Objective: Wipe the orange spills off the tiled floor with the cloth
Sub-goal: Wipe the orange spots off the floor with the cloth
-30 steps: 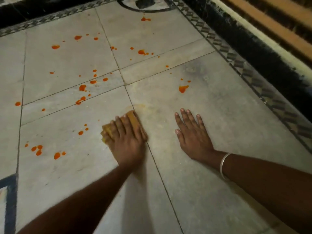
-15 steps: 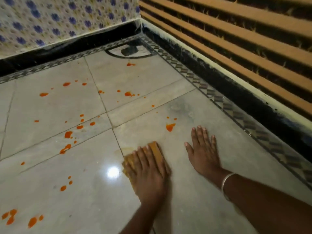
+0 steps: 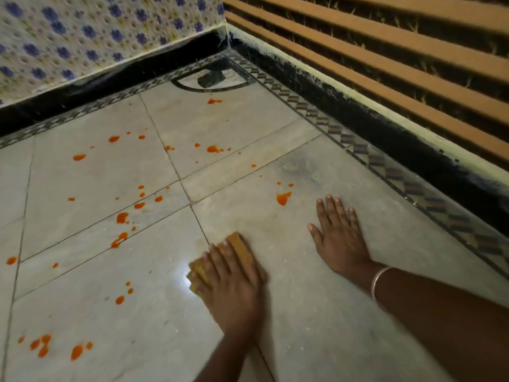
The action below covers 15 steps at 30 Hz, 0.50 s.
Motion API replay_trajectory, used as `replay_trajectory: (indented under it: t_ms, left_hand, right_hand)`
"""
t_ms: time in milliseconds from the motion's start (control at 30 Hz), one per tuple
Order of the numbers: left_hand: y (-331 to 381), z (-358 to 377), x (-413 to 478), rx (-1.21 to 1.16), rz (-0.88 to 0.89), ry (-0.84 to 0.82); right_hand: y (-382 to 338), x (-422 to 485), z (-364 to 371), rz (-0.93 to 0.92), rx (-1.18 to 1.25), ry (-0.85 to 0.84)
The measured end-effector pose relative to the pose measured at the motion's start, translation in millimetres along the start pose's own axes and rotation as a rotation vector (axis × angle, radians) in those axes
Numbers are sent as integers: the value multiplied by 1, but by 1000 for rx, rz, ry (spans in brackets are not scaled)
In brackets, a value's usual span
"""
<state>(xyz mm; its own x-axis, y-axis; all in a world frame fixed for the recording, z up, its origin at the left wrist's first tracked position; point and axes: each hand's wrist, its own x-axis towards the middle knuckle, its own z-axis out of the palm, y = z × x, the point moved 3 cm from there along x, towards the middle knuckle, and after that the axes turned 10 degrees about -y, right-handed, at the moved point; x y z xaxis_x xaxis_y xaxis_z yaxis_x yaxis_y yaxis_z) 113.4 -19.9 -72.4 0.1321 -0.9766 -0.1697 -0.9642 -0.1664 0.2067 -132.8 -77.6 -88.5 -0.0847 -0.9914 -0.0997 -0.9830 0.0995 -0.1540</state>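
My left hand [image 3: 231, 279] presses a folded orange-yellow cloth [image 3: 240, 245] flat against the pale tiled floor [image 3: 316, 312], across a grout line; most of the cloth is hidden under my palm. My right hand [image 3: 340, 235] lies flat on the tile with fingers spread, holding nothing, a silver bangle at its wrist. A large orange spill [image 3: 283, 198] sits just ahead, between the two hands. Several more orange drops [image 3: 121, 217] scatter over the tiles to the left and far side, with another cluster [image 3: 41, 346] at the near left.
A black skirting and patterned border [image 3: 385, 166] run along the right, under a wall of orange slats. A blue-flowered tiled wall [image 3: 82, 37] closes the far side. A dark object [image 3: 212, 78] sits in the far corner. A light glare shows beside the cloth.
The view tilted up, bringing the walls into sight. My left hand with the cloth shifted slightly right across the grout line. The right hand stayed flat.
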Motion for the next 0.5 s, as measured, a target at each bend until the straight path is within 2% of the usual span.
replay_trajectory:
  t_ms: [100, 167, 233, 367, 433, 500]
  left_hand:
    - [36, 14, -26, 8, 185, -88]
    - [47, 14, -11, 86, 362, -175]
    - [42, 1, 26, 142, 408, -177]
    - [-11, -29, 72, 63, 111, -148]
    - [-33, -32, 53, 28, 23, -97]
    - [-36, -27, 21, 0, -39, -117]
  right_hand:
    - [-3, -1, -1, 1, 7, 6]
    - [-4, -1, 0, 0, -3, -9]
    - [-4, -2, -1, 4, -18, -26]
    - [-5, -8, -3, -17, -11, -59]
    - [-6, -13, -3, -19, -3, -67]
    - [-9, -14, -2, -3, 18, -95]
